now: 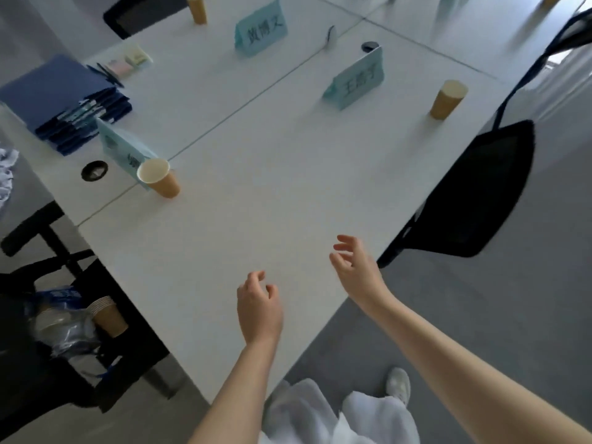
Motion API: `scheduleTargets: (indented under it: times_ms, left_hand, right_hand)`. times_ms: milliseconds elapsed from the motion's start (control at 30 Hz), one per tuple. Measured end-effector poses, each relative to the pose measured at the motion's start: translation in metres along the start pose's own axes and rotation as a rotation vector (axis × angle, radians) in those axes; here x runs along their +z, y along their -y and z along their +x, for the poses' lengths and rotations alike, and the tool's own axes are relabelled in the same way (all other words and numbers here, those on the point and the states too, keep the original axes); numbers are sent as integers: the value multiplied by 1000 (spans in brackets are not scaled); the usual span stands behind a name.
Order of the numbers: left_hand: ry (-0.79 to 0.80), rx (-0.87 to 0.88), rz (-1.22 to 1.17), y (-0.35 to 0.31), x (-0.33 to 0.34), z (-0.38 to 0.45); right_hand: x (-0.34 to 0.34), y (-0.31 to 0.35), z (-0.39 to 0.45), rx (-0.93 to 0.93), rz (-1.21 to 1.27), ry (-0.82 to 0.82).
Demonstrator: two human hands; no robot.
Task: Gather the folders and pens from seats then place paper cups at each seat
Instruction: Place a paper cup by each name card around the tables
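**Cups out, both hands hovering empty**

The white worktop (272,187) is carrying everything. Blue folders (64,100) are lying stacked at its far left corner, pens (107,73) resting just beside them. Three brown paper cups are standing upright: a near cup (159,177) touching a name card (123,149), a right cup (448,99) by the chair (474,193), a far cup (198,8) at the top edge. All are sitting well apart from the hands. The left hand (259,310) and right hand (355,267) are hanging above the near edge, fingers loosely curled, gripping nothing.
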State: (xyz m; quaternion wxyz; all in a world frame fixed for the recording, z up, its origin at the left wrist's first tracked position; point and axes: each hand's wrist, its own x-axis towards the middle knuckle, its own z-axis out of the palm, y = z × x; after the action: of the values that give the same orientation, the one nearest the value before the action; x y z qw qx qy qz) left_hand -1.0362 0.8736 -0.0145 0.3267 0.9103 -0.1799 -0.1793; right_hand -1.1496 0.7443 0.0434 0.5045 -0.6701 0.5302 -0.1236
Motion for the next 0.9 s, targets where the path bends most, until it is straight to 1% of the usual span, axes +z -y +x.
scheduleTargets:
  times_ms: [100, 233, 333, 367, 467, 567, 667, 767, 900]
  left_hand:
    - [11, 9, -51, -41, 36, -46]
    - [38, 59, -26, -100, 96, -99]
    - [52, 59, -43, -135, 133, -119]
    - [59, 68, -50, -154, 152, -131]
    - [79, 115, -45, -195, 192, -154]
    - [132, 163, -27, -231, 226, -166]
    - [142, 197, -14, -261, 248, -158]
    - [117, 200, -29, -288, 264, -135]
    - [77, 157, -36, -315, 288, -83]
  right_hand:
    - [-72, -27, -11, -7, 45, -51]
    - [-178, -74, -17, -16, 52, -107]
    - [-240, -100, -17, -21, 47, -130]
    - [-269, -112, -14, -30, 50, -135]
    - [-325, -136, -1, -14, 50, -168]
    - [-367, -151, 21, 3, 57, -195]
    - [-391, -157, 49, 17, 61, -193]
    - [-407, -155, 87, 14, 45, -164]
    - [-421, -139, 154, -14, -12, -114]
